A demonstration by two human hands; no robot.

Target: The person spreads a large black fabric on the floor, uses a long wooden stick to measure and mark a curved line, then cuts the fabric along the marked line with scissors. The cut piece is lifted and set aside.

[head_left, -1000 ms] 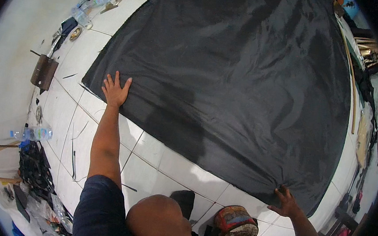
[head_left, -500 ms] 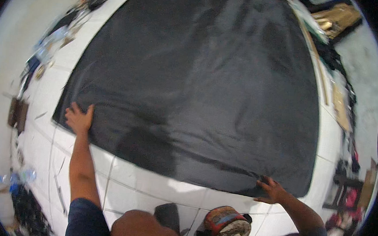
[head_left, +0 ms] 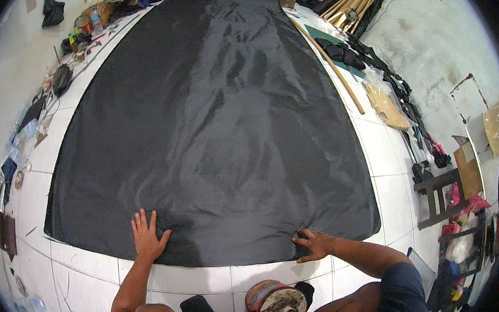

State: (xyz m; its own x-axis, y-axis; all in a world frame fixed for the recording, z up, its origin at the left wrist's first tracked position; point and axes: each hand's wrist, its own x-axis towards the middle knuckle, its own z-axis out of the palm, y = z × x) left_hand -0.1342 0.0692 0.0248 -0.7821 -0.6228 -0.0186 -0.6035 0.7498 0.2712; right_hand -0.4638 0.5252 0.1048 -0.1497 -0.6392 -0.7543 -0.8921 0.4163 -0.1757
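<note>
A large sheet of black, slightly shiny fabric (head_left: 222,136) is spread over the white tiled floor, its near edge running in front of me. Soft creases run through its middle. My left hand (head_left: 147,243) rests flat on the fabric close to that edge, fingers and thumb spread. Further right, my right hand (head_left: 314,245) presses on the fabric near the same edge, with its fingers apart and small wrinkles around the fingertips. Neither hand holds anything.
A reddish round drum-shaped object (head_left: 282,311) stands between my legs. A long tan pole (head_left: 341,75) lies along the fabric's right side, with a clear bag of tan pieces (head_left: 385,102) beyond. A dark frame (head_left: 439,197) leans at right; clutter lines the left wall.
My left hand has moved inward from near the fabric's left corner, and my right hand inward from near its right corner. The view has shifted, showing more of the sheet's far end.
</note>
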